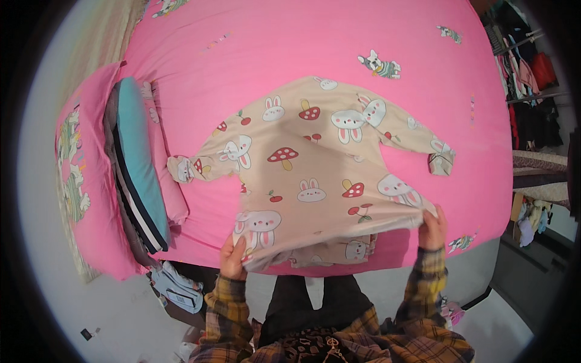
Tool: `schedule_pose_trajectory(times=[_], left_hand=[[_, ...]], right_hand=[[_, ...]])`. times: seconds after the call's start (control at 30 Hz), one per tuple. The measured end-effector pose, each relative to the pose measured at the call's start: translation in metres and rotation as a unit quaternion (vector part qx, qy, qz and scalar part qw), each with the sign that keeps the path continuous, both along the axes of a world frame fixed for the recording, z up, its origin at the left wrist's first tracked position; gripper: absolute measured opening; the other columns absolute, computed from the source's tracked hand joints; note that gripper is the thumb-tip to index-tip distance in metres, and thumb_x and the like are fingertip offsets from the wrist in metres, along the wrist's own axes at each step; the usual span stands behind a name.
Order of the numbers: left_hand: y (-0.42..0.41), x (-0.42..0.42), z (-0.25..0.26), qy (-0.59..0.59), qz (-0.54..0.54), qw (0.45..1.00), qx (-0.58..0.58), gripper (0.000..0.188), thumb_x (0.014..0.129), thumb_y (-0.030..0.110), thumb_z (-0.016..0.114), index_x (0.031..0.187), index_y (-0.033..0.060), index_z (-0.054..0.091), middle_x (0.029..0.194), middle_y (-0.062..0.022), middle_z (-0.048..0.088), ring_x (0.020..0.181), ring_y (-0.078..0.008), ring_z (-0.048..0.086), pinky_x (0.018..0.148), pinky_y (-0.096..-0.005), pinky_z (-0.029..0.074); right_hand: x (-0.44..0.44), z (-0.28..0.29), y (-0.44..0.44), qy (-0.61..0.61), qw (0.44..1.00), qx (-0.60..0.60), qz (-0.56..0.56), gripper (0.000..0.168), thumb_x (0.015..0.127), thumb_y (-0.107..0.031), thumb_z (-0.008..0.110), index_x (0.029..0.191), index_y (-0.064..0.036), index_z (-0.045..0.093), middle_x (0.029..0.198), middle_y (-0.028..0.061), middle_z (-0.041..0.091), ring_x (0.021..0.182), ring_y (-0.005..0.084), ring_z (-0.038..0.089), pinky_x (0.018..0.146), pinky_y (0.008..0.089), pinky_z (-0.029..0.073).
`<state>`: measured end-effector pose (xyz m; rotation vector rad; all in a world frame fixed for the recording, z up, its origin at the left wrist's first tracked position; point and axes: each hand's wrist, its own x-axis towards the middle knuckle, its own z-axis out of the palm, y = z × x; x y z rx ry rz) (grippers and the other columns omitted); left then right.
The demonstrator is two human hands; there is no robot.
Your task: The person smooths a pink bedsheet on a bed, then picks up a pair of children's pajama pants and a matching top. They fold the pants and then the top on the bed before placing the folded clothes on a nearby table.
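A beige long-sleeved top [313,165] printed with rabbits, mushrooms and cherries is spread over a pink bed sheet [281,41]. Its sleeves reach out to either side, and both cuffs look folded or bunched. My left hand [233,257] pinches the near left corner of the hem. At the opposite end of the hem, my right hand [432,229] grips the fabric. The hem is stretched between them, raised at the near edge of the bed. Partly hidden beneath it lies a folded cloth [333,252] with a matching print.
Pillows are stacked at the left, among them a pink pillow [91,177] and a teal cushion [140,163]. Below them a pale blue garment or bag [177,286] rests beside the bed. Clothes hang on a rack [522,72] at the right, above several plush toys [533,222].
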<state>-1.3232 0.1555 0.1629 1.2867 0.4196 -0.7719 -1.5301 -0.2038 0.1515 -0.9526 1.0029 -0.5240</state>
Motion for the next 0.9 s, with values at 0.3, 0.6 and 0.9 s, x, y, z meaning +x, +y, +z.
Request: schedule_pose_trajectory(times=[0.3, 0.6, 0.9], left_hand=[[0.089, -0.067, -0.055, 0.025, -0.187, 0.960, 0.205, 0.027, 0.083, 0.017, 0.056, 0.104, 0.0006, 0.057, 0.092, -0.0054, 0.062, 0.077, -0.0110, 0.057, 0.068, -0.0263, 0.047], [0.134, -0.059, -0.140, -0.038, -0.209, 0.934, 0.286, 0.029, 0.080, 0.018, 0.061, 0.104, 0.0025, 0.057, 0.089, -0.0063, 0.061, 0.078, -0.0148, 0.058, 0.068, -0.0277, 0.048], [0.045, 0.138, -0.164, 0.004, 0.241, 0.969, -0.051, 0.040, 0.088, 0.031, 0.052, 0.112, 0.0005, 0.048, 0.105, -0.0107, 0.055, 0.096, -0.0220, 0.053, 0.084, -0.0313, 0.044]], right_hand=[[-0.119, -0.021, 0.041, 0.084, 0.992, 0.087, 0.031, 0.016, 0.074, -0.003, 0.050, 0.089, 0.002, 0.054, 0.074, 0.0111, 0.060, 0.058, 0.0194, 0.057, 0.045, 0.0319, 0.049], [-0.139, -0.142, -0.022, 0.194, 0.979, -0.012, 0.060, 0.015, 0.084, -0.016, 0.055, 0.092, -0.003, 0.058, 0.085, 0.0068, 0.060, 0.078, 0.0156, 0.056, 0.072, 0.0297, 0.048], [0.037, -0.143, -0.164, -0.062, 0.936, 0.201, -0.281, 0.032, 0.086, -0.022, 0.054, 0.105, 0.003, 0.050, 0.103, 0.0132, 0.053, 0.099, 0.0241, 0.050, 0.086, 0.0385, 0.045]])
